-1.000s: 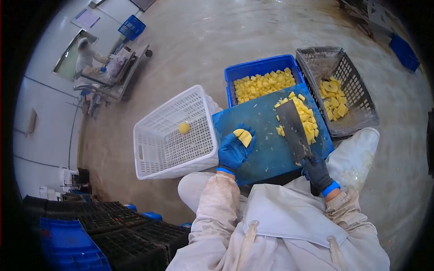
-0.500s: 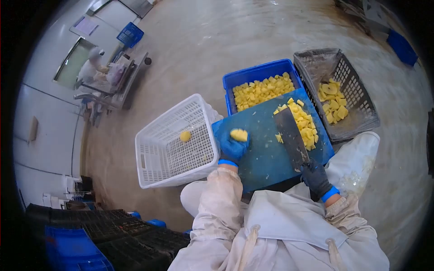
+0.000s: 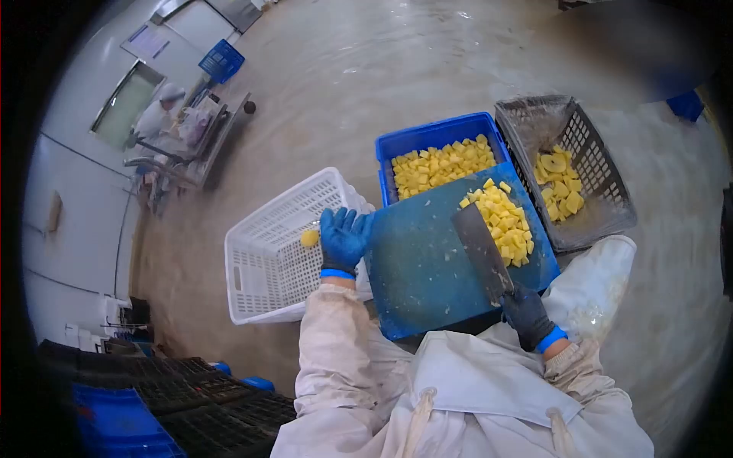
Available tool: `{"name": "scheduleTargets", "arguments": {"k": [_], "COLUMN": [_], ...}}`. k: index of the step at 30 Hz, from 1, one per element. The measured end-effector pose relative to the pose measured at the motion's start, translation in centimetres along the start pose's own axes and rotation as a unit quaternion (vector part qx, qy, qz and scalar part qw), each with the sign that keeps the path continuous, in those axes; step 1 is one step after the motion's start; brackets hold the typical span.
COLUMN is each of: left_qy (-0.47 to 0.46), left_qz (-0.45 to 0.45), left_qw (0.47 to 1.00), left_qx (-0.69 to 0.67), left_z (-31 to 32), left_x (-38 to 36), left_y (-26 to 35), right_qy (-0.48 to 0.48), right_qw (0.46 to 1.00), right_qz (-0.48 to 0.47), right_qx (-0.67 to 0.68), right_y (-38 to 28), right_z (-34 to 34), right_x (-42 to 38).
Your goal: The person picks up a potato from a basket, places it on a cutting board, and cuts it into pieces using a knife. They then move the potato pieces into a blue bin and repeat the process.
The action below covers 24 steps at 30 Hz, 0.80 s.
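My left hand [image 3: 343, 238], in a blue glove, is over the near right side of the white basket [image 3: 243, 284]. Its fingers are spread and I see nothing held in them. Just left of the fingers is a round yellow piece [image 3: 309, 238], like a peeled potato, in the basket. My right hand [image 3: 527, 317], in a dark glove, grips the handle of a cleaver [image 3: 482, 248]. The wide blade lies over the blue cutting board [image 3: 427, 267], against a pile of yellow cubes [image 3: 504, 221].
A blue crate [image 3: 385, 179] of yellow cubes stands beyond the board. Right of it is a dark, plastic-lined crate [image 3: 611, 210] with yellow offcuts. Dark stacked crates [image 3: 206, 404] are at lower left. A person [image 3: 156, 114] is by a cart [image 3: 221, 145] at far left.
My left hand has moved left from the board to over the white basket and opened. The yellow piece it held no longer shows. My right hand still holds the cleaver by the cubes.
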<state>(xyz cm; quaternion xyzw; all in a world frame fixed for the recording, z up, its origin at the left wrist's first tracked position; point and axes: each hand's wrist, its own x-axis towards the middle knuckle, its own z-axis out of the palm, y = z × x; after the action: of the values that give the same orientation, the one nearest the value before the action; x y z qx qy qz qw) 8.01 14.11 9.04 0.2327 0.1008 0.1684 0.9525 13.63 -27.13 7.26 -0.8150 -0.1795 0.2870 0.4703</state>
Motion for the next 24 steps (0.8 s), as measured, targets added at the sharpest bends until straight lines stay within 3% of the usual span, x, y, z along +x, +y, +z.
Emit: {"name": "scheduleTargets", "arguments": {"k": [2, 5, 7, 8, 11, 12, 15, 20, 22, 23, 24], "left_qy": [0.236, 0.242, 0.234, 0.262, 0.279, 0.289, 0.317, 0.396, 0.361, 0.358, 0.397], "left_qz": [0.057, 0.100, 0.116, 0.132, 0.154, 0.161, 0.149, 0.144, 0.161, 0.161, 0.116], "left_qw": [0.970, 0.965, 0.964, 0.954, 0.945, 0.939, 0.933, 0.882, 0.850, 0.859, 0.701], "left_qx": [0.010, 0.036, 0.043, 0.064, 0.072, 0.095, 0.080, 0.211, 0.349, 0.328, 0.582], "left_z": [1.6, -2.8, -5.1, -5.3, -7.8, -9.3, -10.8, -15.8, -22.4, -22.8, -22.2], "left_x": [-2.4, -4.5, -6.0, -6.6, -7.9, -7.9, -7.8, -5.7, -5.9, -5.4, -5.5], "left_y": [1.8, 5.7, 7.8, 8.5, 10.5, 11.1, 12.4, 13.0, 14.1, 14.2, 14.3], "right_qy": [-0.009, -0.040, -0.038, -0.022, -0.062, -0.045, -0.052, -0.075, -0.084, -0.081, -0.083], "right_qw": [1.000, 0.998, 0.999, 0.995, 0.986, 0.980, 0.961, 0.945, 0.946, 0.949, 0.950], "right_qz": [-0.002, 0.046, -0.003, -0.076, -0.049, -0.096, -0.125, -0.130, -0.137, -0.137, -0.148], "right_qx": [-0.020, -0.010, -0.024, -0.063, -0.147, -0.166, -0.241, -0.291, -0.282, -0.273, -0.261], "right_y": [-1.2, -3.1, -3.8, -2.9, -2.6, -2.3, -3.0, -4.3, -4.8, -5.1, -5.1], "right_z": [-0.2, 0.0, 0.3, 0.9, 1.7, 2.2, 3.1, 3.9, 4.1, 4.2, 4.3], "right_x": [-0.3, -0.8, -1.0, -0.5, 0.3, 0.7, 2.0, 4.2, 4.9, 5.3, 5.6]}}
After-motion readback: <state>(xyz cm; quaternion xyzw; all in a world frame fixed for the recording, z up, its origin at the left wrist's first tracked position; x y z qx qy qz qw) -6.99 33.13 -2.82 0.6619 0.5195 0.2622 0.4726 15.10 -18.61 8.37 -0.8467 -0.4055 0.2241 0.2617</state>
